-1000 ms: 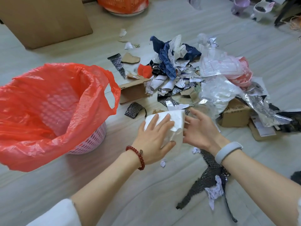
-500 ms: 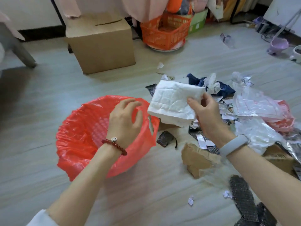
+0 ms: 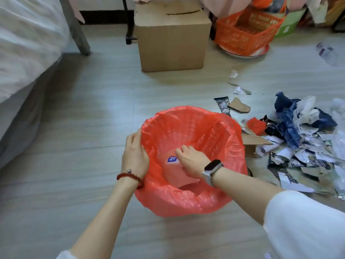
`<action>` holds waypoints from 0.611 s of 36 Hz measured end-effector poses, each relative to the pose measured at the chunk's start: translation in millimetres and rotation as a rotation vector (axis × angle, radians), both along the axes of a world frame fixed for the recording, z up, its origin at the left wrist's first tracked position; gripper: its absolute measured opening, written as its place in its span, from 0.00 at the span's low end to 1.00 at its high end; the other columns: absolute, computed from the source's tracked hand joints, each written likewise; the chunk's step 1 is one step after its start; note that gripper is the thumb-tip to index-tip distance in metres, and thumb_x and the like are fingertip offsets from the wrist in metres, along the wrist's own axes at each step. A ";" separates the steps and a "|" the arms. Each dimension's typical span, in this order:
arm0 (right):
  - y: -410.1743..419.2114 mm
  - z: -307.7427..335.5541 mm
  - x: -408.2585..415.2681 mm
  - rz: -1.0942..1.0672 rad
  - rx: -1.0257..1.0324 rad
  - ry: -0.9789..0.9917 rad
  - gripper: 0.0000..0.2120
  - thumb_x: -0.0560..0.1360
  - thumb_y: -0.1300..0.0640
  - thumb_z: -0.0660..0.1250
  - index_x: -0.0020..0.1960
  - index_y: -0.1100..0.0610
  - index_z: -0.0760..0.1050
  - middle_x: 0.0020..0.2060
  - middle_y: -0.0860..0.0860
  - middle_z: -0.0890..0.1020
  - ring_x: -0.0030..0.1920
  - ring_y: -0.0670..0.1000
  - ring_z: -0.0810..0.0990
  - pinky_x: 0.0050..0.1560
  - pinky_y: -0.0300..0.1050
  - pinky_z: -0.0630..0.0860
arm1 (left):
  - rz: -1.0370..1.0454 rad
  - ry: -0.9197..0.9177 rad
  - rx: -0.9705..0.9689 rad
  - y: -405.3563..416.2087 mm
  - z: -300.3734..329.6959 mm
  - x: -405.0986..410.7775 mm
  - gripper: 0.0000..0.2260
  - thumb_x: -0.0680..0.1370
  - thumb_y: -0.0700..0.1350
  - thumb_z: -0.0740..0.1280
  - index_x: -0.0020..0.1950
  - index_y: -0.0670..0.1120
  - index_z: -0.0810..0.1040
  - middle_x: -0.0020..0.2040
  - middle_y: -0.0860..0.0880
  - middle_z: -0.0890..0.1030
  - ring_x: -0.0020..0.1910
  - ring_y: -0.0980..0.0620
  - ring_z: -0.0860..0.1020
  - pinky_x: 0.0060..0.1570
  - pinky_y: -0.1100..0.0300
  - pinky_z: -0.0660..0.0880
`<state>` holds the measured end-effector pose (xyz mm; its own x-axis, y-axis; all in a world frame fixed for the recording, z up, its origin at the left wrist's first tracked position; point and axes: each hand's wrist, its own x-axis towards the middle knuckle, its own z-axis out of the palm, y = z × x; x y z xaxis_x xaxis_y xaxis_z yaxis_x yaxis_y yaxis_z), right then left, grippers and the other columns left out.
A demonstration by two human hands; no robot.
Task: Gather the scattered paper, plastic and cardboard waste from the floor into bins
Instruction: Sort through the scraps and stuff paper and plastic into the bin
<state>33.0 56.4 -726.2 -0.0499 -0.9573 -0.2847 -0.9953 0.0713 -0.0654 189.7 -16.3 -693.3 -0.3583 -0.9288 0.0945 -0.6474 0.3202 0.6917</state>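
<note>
Your right hand (image 3: 188, 161) pinches one sheet (image 3: 175, 171) inside the red-lined bin (image 3: 186, 202), left hand (image 3: 135, 156) gripping its rim, while the scrap pile (image 3: 302, 143) at frame right remains ungathered.

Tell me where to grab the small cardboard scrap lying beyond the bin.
Pinch the cardboard scrap at its curved right edge, coming from above and the right. It lies flat on the floor, and its left corner lies against a dark foil strip; the right side has bare floor around it.
</note>
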 end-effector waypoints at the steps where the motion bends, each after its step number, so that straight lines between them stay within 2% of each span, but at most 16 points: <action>1: -3.2 -7.6 2.0 -0.006 0.033 0.007 0.17 0.72 0.66 0.61 0.60 0.61 0.63 0.57 0.59 0.70 0.57 0.61 0.71 0.42 0.51 0.70 | 0.009 0.025 -0.003 2.1 -0.3 -0.9 0.25 0.75 0.29 0.54 0.70 0.43 0.65 0.64 0.42 0.70 0.59 0.44 0.71 0.55 0.63 0.64; 4: -10.3 -23.9 5.3 0.001 0.131 -0.005 0.19 0.72 0.68 0.60 0.62 0.61 0.63 0.56 0.61 0.72 0.56 0.62 0.74 0.41 0.50 0.66 | 0.035 0.071 -0.029 3.3 -2.8 -2.0 0.25 0.75 0.29 0.54 0.70 0.44 0.65 0.64 0.42 0.69 0.58 0.45 0.72 0.54 0.65 0.64; 7: -11.9 -31.1 2.8 -0.009 0.249 -0.026 0.21 0.72 0.66 0.63 0.64 0.61 0.62 0.57 0.61 0.73 0.56 0.61 0.75 0.42 0.50 0.67 | 0.060 0.077 -0.028 3.3 -4.5 -1.8 0.24 0.75 0.30 0.55 0.70 0.44 0.65 0.65 0.44 0.69 0.59 0.45 0.72 0.55 0.62 0.66; 10: -12.5 -30.8 -5.8 -0.082 0.353 -0.086 0.28 0.69 0.55 0.72 0.63 0.61 0.63 0.58 0.61 0.74 0.56 0.60 0.76 0.46 0.48 0.71 | 0.067 0.049 -0.022 4.2 -5.8 0.2 0.24 0.76 0.32 0.56 0.71 0.46 0.65 0.65 0.45 0.69 0.59 0.44 0.73 0.55 0.55 0.70; 12: -12.4 -24.3 -10.3 -0.118 0.364 -0.118 0.34 0.67 0.47 0.73 0.65 0.61 0.63 0.59 0.59 0.74 0.57 0.60 0.75 0.49 0.46 0.72 | 0.061 -0.012 -0.026 3.9 -5.2 1.0 0.23 0.76 0.35 0.58 0.71 0.46 0.65 0.66 0.45 0.69 0.60 0.42 0.72 0.56 0.50 0.70; 15: -11.5 -1.7 -16.2 -0.153 0.252 -0.175 0.37 0.68 0.42 0.71 0.68 0.61 0.62 0.60 0.60 0.73 0.60 0.60 0.73 0.57 0.51 0.73 | 0.094 -0.163 -0.032 2.3 0.7 -2.6 0.22 0.75 0.41 0.61 0.70 0.47 0.66 0.70 0.46 0.66 0.65 0.42 0.67 0.62 0.46 0.64; 18: -6.5 34.4 -25.3 -0.136 0.045 -0.206 0.26 0.74 0.49 0.64 0.68 0.58 0.65 0.60 0.58 0.73 0.62 0.58 0.72 0.60 0.51 0.70 | 0.113 -0.187 -0.082 4.1 16.2 -15.1 0.21 0.75 0.43 0.61 0.69 0.47 0.68 0.70 0.46 0.67 0.67 0.43 0.65 0.64 0.45 0.59; 20: 4.5 61.5 -33.2 -0.143 -0.108 -0.285 0.20 0.76 0.53 0.62 0.67 0.55 0.68 0.60 0.54 0.74 0.62 0.55 0.72 0.62 0.47 0.69 | 0.067 -0.147 -0.139 9.4 28.2 -30.0 0.21 0.73 0.45 0.59 0.67 0.47 0.71 0.67 0.45 0.70 0.65 0.42 0.68 0.63 0.45 0.62; 22: 22.6 85.9 -44.0 -0.165 -0.279 -0.351 0.16 0.76 0.56 0.62 0.64 0.55 0.72 0.58 0.51 0.76 0.60 0.51 0.73 0.59 0.33 0.68 | -0.003 -0.093 -0.178 19.4 39.7 -50.0 0.22 0.71 0.47 0.57 0.64 0.46 0.73 0.65 0.45 0.73 0.64 0.43 0.70 0.61 0.45 0.64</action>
